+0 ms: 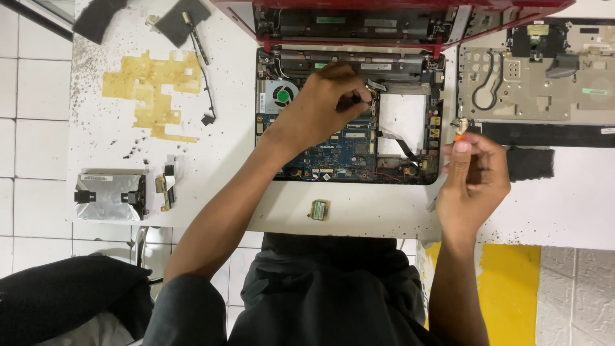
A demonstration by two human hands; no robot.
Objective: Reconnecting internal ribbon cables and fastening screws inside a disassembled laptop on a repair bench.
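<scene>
An opened red laptop [349, 122] lay on the white table [359, 211] with its cover off, its long axis running left to right across the view and its hinge edge pointing away from the person. The left hand [320, 106] rested over the upper middle of the blue circuit board [339, 150], fingers curled together and pinched at a small dark part near the hinge; whether they actually gripped it could not be told. The cooling fan [282, 95] sat just left of that hand. The right hand [471, 176] hovered just off the laptop's right edge, thumb and fingertips closed on a small orange-tipped tool [459, 131] that stood upright, pointing away from the person. A small green card [319, 209] lay near the laptop's front edge, and a silver drive [109, 195] lay well left of it.
</scene>
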